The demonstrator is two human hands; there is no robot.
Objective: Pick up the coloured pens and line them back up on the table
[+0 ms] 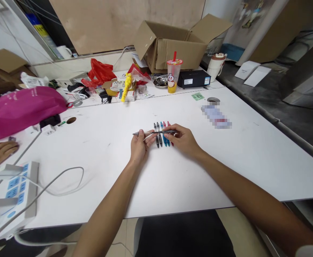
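Note:
My left hand is closed on the clear front barrel of a pen, its tip pointing left. My right hand pinches the pen's dark rear part. Between the hands a thin dark length, which looks like the refill, links both parts in one nearly level line. Right under the pen several more pens lie side by side on the white table: black pens, blue pens and pink-red ones. The fingers partly cover this row.
A white power strip with cables lies at left, near another person's hand and a magenta bag. Behind stand a drink cup, black box and open carton. A tape roll lies right.

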